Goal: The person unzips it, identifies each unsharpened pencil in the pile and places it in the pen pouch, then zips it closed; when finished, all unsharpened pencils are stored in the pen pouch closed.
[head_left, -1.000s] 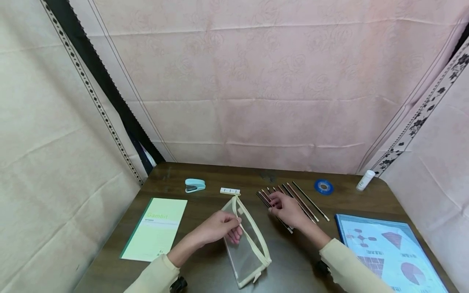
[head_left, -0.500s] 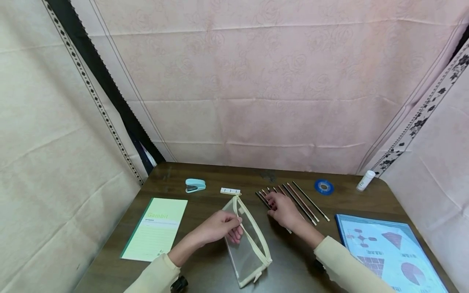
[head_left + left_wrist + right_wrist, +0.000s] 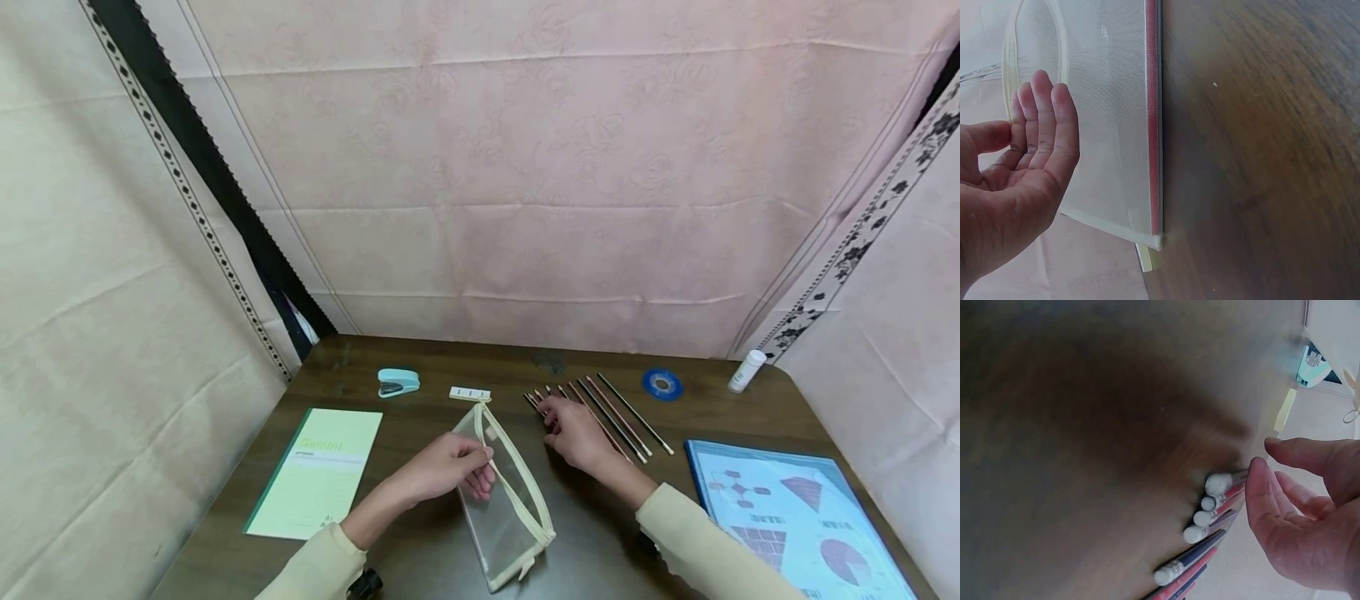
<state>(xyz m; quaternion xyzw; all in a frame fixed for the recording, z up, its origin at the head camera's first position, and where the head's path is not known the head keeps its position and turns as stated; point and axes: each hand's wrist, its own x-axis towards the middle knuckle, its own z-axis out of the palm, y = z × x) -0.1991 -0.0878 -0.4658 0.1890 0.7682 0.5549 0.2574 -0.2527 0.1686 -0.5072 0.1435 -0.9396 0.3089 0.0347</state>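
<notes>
My left hand (image 3: 450,467) pinches the cream zip edge of a see-through mesh pouch (image 3: 491,537) between thumb and fingers. In the left wrist view the pouch (image 3: 1107,137) is lifted on its side, and a red and dark strip shows along its lower edge. Just right of it, my right hand (image 3: 577,435) reaches over a row of dark and red pencils (image 3: 612,422). Seen from the right wrist, the thumb stands apart from the bent fingers (image 3: 1261,500), whose tips are right at several white-eraser pencils (image 3: 1200,547). The hand hides part of the row.
On the brown table (image 3: 600,550) lie a green notebook (image 3: 318,475) at left, a light blue stapler (image 3: 398,382) and a white eraser (image 3: 470,393) behind. Blue tape (image 3: 663,384) and a white glue stick (image 3: 747,370) are at back right, a blue folder (image 3: 795,517) at front right.
My right hand has shifted slightly left over the pencils, and the near ends of the leftmost ones have gone out of sight behind it. My left hand stays at the pouch.
</notes>
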